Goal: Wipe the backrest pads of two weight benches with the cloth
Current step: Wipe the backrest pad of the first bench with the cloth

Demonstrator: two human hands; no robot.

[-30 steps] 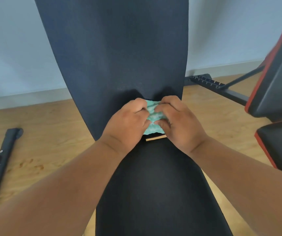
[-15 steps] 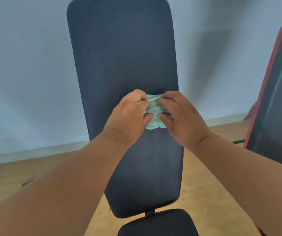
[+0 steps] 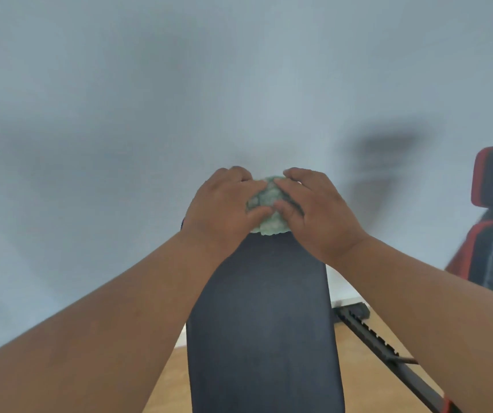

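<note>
You've got both hands, left hand (image 3: 221,204) and right hand (image 3: 314,210), fingers curled pinching the bunched green cloth (image 3: 267,210) between them, pressed on the black backrest pad (image 3: 264,323) top edge for even wiping pressure.

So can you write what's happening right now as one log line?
step: wiping | hands: left hand and right hand grip green cloth | place: top of black backrest pad

Both bare forearms reach forward and upward from the near corners, converging at the centre. The left hand (image 3: 224,204) lies palm down, knuckles up, fingers curled over the far edge, thumb angled right toward the other hand. The right hand (image 3: 317,210) mirrors it just beside, fingers bent, thumb pointing left, their fingertips almost meeting
</note>
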